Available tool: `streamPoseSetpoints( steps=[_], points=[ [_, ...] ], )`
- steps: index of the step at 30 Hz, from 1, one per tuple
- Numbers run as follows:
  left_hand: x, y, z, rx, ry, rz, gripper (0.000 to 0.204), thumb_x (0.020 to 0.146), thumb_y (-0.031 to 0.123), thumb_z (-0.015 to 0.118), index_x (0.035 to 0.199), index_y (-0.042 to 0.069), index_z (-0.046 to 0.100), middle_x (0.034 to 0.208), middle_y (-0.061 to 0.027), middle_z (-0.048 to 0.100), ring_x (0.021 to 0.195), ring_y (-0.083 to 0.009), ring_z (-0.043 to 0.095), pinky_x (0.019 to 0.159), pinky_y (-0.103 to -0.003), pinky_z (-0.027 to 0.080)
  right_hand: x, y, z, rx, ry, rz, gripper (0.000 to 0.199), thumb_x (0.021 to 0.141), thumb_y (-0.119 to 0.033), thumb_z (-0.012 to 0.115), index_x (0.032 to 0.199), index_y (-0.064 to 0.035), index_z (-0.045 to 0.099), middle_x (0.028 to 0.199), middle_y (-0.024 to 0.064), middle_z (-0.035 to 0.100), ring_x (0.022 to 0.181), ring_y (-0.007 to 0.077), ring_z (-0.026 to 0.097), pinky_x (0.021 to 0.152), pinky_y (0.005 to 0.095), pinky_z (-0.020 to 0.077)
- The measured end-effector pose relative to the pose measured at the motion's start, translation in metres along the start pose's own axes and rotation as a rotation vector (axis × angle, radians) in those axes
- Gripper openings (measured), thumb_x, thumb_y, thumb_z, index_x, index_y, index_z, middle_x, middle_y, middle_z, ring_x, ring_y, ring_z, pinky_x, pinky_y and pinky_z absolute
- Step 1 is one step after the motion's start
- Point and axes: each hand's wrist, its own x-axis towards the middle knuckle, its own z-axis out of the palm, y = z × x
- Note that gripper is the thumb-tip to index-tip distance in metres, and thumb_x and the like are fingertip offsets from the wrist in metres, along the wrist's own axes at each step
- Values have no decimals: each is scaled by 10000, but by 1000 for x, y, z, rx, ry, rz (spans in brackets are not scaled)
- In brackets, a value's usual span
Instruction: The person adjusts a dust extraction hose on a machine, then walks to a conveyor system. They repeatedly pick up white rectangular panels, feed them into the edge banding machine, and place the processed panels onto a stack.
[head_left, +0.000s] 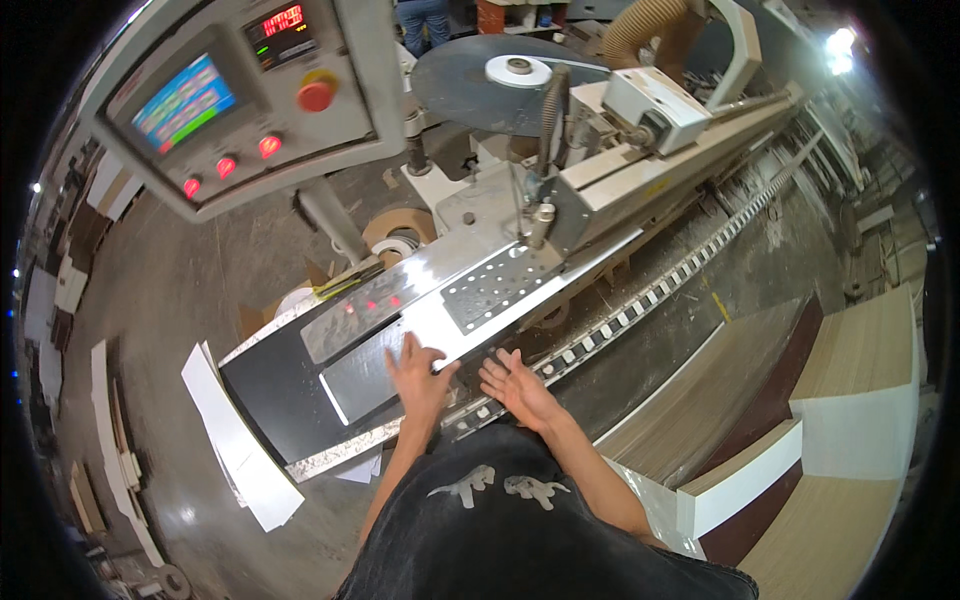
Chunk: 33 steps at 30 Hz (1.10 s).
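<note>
A long white panel point(478, 342) lies on the bed of an edge banding machine point(640, 190). Part of it is covered by a dark metal plate with holes point(497, 292). My left hand point(418, 378) is over the near end of the panel, with its fingers apart and nothing held. Whether its fingertips touch the panel I cannot tell. My right hand point(520, 388) is held palm up beside the machine's near edge, close to the toothed conveyor rail point(610, 328). Its fingers are open and it holds nothing.
A control panel with a screen point(184, 103) and a red stop button point(316, 92) stands at the upper left. Behind the bed is a large dark reel disc point(470, 85). White boards point(240, 440) lie at left; wood-grain boards point(855, 350) are stacked at right.
</note>
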Motion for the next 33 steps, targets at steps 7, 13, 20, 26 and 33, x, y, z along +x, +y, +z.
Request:
streamPoseSetpoints(
  steps=[7,13,20,26,33],
  points=[
    [-23,-36,-39,-200,-188,166,315,841,223,804,1114,99,705,1400,-162,629,1400,-378,489,1200,-588,255,44,16,45,221,152,-299,1167,948,-756,476,1619,-34,-148,1729,166,-42,1600,279,-36,1286,461,78],
    [-42,19,-49,-523,-241,215,164,903,109,708,1056,52,694,1174,-159,722,1111,-365,654,1006,-450,458,58,-12,0,285,371,-539,819,1003,-619,548,1509,-10,337,1087,56,561,1197,255,525,1219,543,261],
    [-57,75,-27,-662,-662,338,173,992,93,642,1119,-8,703,1113,-143,742,1054,-261,688,964,-376,506,-110,-23,-39,-101,605,-522,676,1051,-422,579,1553,-20,371,1411,154,622,1168,272,674,958,406,554],
    [-104,153,37,-908,-950,320,164,1028,97,608,1119,-6,699,1108,-97,731,1031,-185,678,961,-331,518,-297,89,-87,28,1051,-696,614,1021,-327,625,1515,-15,439,1260,128,709,971,209,720,806,348,564],
    [-211,286,140,-651,-1382,288,461,1043,309,633,1369,-15,606,1241,-135,705,1125,-199,659,959,-329,499,-440,157,-148,397,1507,-970,735,1007,-151,614,1611,-22,215,1129,152,734,857,191,709,720,298,543]
  ],
)
